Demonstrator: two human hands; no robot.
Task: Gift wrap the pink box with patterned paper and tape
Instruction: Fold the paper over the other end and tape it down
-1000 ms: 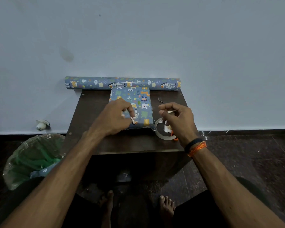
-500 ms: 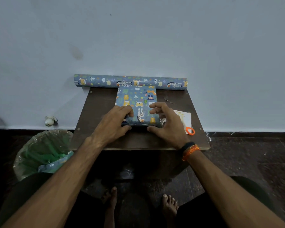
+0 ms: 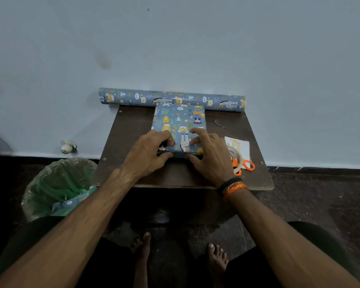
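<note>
From my feed, a bin lined with green plastic stands on the floor off the table's left edge. My left hand grips the wrapped box at its near left corner, fingers curled over the top, thumb against the near side. The box lies mid-table, its far end touching the paper roll along the back edge. My right hand clamps the near right corner, fingers bent on top, thumb on the near face. Near the right edge lie the tape roll, orange scissors and a white card.
</note>
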